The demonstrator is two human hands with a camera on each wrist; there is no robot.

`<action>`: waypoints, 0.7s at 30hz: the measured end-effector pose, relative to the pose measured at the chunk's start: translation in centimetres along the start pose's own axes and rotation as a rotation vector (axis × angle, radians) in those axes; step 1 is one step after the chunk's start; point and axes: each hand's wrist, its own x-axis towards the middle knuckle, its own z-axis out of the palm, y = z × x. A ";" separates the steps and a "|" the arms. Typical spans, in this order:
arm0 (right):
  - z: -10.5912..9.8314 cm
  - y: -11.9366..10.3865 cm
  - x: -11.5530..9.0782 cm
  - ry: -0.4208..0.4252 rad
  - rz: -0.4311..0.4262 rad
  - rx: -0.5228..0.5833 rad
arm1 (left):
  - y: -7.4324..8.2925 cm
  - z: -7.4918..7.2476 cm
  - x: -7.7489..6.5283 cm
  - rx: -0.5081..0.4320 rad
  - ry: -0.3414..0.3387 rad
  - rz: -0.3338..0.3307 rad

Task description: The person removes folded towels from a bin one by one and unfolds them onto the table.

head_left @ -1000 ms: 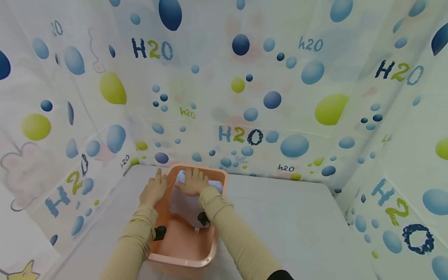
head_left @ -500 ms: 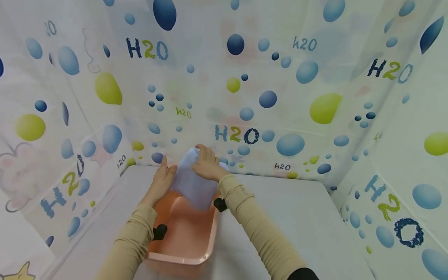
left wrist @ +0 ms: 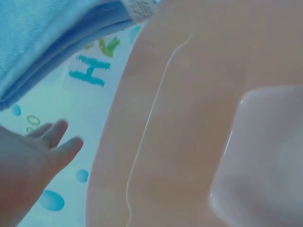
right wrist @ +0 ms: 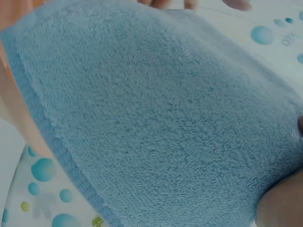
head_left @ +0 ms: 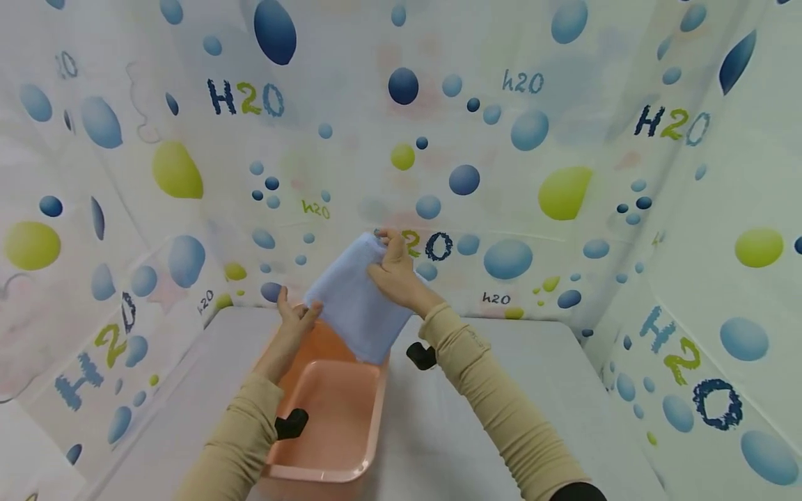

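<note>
A light blue terry towel [head_left: 360,299], folded in layers, hangs tilted over the far end of a peach plastic basin [head_left: 313,475]. My right hand [head_left: 404,278] pinches the towel at its upper corner. In the right wrist view the looped pile of the towel [right wrist: 161,113] fills most of the picture. Beside the towel's left corner is my left hand [head_left: 294,330], fingers loosely spread. The left wrist view shows that hand [left wrist: 33,151] apart from the towel [left wrist: 57,38], where a white label shows at one edge. Inside the basin a smooth raised block is visible.
The basin stands on a white table [head_left: 476,403]. Behind it and at both sides hangs a white curtain [head_left: 351,160] printed with blue and green drops and H2O lettering. Black wrist cameras jut out below each hand.
My right hand has lifted the towel out of the basin, up and to the right, and it now hangs more spread out. My left hand has stayed close to the basin's left side.
</note>
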 end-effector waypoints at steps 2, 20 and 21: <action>-0.5 -0.1 -0.2 0.017 0.005 0.056 | 0.0 0.6 -0.3 -0.032 -0.049 -0.010; -6.3 5.6 -4.2 0.139 0.065 0.122 | 1.2 7.1 -0.5 -0.123 -0.224 0.201; -6.5 6.2 -4.5 0.147 0.037 0.108 | 1.3 7.4 -0.4 -0.102 -0.218 0.207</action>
